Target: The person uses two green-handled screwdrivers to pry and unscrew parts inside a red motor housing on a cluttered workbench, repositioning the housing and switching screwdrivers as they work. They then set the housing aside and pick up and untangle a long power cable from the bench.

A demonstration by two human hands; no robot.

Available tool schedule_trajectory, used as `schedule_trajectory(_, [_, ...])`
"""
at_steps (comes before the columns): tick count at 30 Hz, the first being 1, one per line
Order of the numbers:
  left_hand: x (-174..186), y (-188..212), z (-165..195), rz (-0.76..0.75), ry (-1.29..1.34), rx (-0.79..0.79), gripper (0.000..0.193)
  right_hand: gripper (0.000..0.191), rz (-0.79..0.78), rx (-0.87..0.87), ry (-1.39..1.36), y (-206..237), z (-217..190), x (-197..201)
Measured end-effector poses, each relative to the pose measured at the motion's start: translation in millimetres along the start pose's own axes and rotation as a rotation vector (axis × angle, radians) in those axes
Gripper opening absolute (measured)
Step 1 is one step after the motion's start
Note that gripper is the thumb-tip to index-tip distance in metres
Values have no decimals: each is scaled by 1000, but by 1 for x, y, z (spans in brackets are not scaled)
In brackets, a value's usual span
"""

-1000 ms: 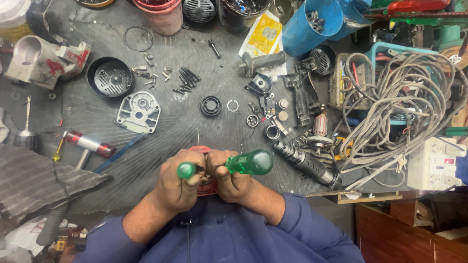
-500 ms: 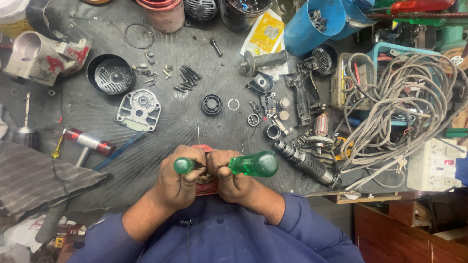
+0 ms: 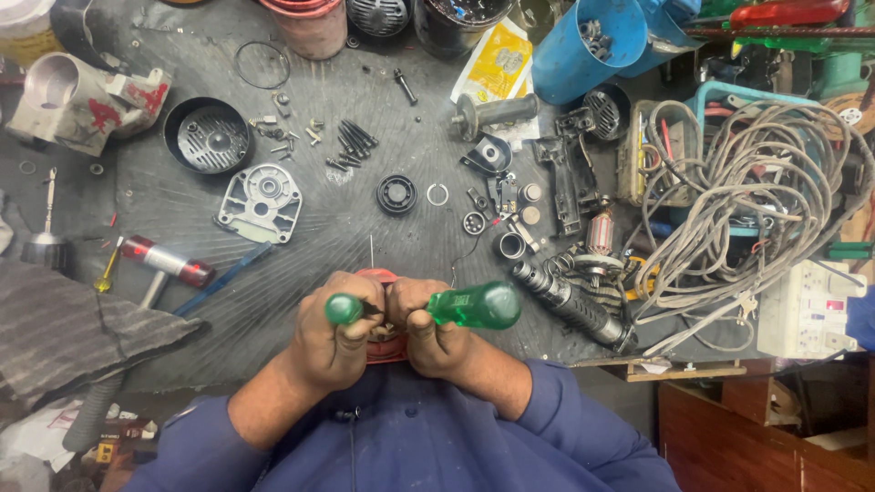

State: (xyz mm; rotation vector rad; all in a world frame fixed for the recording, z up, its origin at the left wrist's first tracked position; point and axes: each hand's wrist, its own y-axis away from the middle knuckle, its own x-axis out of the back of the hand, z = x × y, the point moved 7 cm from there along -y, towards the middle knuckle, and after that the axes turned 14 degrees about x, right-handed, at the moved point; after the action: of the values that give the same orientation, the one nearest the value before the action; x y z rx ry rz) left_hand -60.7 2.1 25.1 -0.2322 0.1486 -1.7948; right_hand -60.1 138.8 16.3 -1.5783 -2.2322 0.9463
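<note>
Since the earlier frames almost nothing had moved: both hands stayed locked together at the bench's near edge. The left hand (image 3: 339,335) was clenched around a small green handle (image 3: 343,308). The right hand (image 3: 436,333) gripped a larger green screwdriver handle (image 3: 476,305), which pointed right. Between them sat a red part (image 3: 381,344), mostly hidden by the fingers, pressed against both hands. A thin wire (image 3: 371,250) rose just above it. Near the right lay a dark shaft (image 3: 570,302); a grey cover (image 3: 260,202) and loose screws (image 3: 349,144) lay well apart, further up the bench (image 3: 182,228).
</note>
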Motion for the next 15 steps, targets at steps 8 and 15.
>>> schedule_trajectory(8, [-1,-2,-2,-16,-42,32,44,51,-25,-28,67,6,3,1])
schedule_trajectory(15, [3,-12,7,-22,-103,111,47,43,-60,-70,239,-26,-20,-1])
